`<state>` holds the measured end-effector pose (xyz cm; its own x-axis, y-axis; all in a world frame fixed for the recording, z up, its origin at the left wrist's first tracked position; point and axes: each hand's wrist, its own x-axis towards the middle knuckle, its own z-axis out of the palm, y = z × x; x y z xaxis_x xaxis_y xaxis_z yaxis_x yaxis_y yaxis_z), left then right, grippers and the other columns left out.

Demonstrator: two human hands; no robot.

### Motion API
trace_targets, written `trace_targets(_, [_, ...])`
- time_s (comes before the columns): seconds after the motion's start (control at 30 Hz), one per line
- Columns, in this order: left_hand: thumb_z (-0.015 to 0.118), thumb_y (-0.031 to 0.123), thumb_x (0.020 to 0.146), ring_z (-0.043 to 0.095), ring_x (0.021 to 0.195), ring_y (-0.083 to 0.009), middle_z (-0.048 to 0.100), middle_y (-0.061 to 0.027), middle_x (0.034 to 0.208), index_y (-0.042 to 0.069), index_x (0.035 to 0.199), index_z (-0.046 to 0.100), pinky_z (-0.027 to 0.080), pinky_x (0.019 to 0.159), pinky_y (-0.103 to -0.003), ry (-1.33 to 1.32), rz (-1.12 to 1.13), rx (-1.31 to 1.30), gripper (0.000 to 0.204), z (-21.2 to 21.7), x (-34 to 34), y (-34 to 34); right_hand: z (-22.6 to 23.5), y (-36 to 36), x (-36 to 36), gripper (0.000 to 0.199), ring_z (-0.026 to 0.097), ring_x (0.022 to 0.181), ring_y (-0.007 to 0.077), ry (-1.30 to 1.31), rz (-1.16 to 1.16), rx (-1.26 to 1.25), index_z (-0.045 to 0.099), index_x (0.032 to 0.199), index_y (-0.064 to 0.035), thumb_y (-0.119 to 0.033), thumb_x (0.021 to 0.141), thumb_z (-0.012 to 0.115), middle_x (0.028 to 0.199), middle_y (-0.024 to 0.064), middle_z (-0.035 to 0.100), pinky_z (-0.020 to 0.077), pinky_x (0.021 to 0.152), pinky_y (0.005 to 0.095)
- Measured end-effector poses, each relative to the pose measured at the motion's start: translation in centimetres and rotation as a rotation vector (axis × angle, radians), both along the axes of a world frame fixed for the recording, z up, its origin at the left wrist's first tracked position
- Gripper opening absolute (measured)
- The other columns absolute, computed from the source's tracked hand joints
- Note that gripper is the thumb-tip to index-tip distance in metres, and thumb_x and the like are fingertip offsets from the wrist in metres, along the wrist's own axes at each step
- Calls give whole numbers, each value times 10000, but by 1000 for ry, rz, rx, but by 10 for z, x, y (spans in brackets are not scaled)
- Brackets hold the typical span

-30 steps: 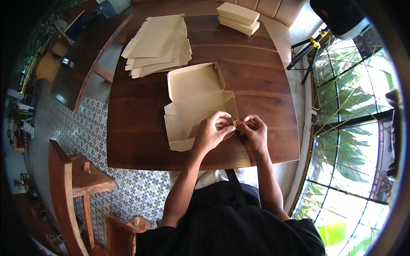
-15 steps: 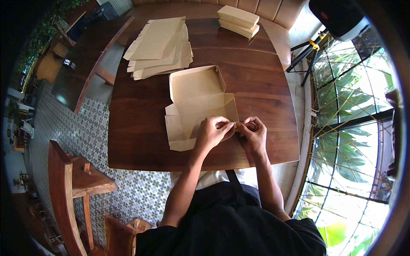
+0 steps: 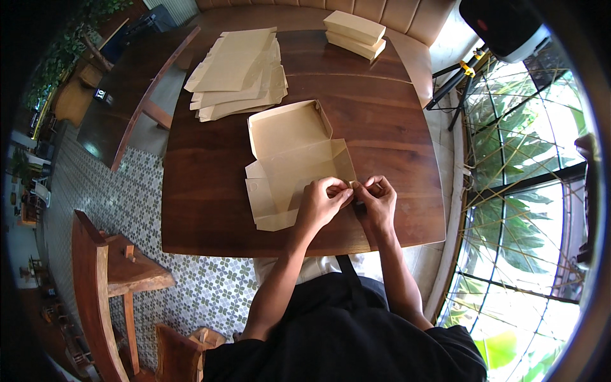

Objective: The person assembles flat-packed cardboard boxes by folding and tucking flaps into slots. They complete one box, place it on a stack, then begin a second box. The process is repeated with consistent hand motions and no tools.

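A half-folded tan cardboard box (image 3: 289,156) lies open on the dark wooden table (image 3: 203,210), its far half standing as a tray and its near half flat. My left hand (image 3: 323,204) and my right hand (image 3: 377,202) meet at the box's near right corner, both pinching a small flap there between fingers and thumbs. The flap itself is mostly hidden by my fingers.
A pile of flat tan box blanks (image 3: 238,73) lies at the far left of the table. Two closed folded boxes (image 3: 354,35) are stacked at the far edge. A wooden chair (image 3: 108,280) stands at my left, a padded bench (image 3: 382,9) behind the table, and a window (image 3: 528,191) to the right.
Both hands stay at the same corner of the box; only the fingers shift slightly on the flap. The box has not moved.
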<state>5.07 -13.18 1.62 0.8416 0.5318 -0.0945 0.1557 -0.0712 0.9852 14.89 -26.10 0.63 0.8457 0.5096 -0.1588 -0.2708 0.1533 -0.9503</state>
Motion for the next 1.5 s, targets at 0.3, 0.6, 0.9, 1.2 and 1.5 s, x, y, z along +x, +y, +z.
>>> trace_targets(0.3, [749,105,951,766,852,-186,782,-153,893,-77,1016,725,598,787,-312,-46,-4,11,195,-1,0,0,-9,1,-2,202,644,731,56,2,-34,21,567,945,-54,-8,944,763,851,42,726,507,625,209])
trace_targets(0.6, [752,137,955,761,853,-180,782,-155,914,-88,1022,727,601,784,-315,-69,12,-100,236,-7,-1,-2,-9,-6,0,218,687,806,95,44,33,71,548,941,-65,14,944,751,933,83,755,548,699,236])
trace_targets(0.9, [706,99,995,688,852,-97,750,-72,945,-109,1103,714,569,738,-253,31,-17,-79,235,-5,-2,-1,-4,-6,-1,222,692,835,96,93,75,62,553,923,-62,-3,938,766,906,66,745,558,750,240])
trace_targets(1.2, [684,80,1007,704,924,-108,765,-95,1011,-111,1156,719,566,832,-243,-20,45,-164,244,-5,-4,2,-18,-2,3,202,693,840,88,-16,61,13,584,892,-41,-32,918,784,884,38,726,566,771,244])
trace_targets(1.5, [766,79,968,702,956,-117,752,-119,1092,-116,1203,698,589,855,-243,-10,97,-282,312,1,-6,-3,-28,-2,3,230,704,886,102,-28,57,-38,549,882,-58,20,921,762,921,59,737,576,820,257])
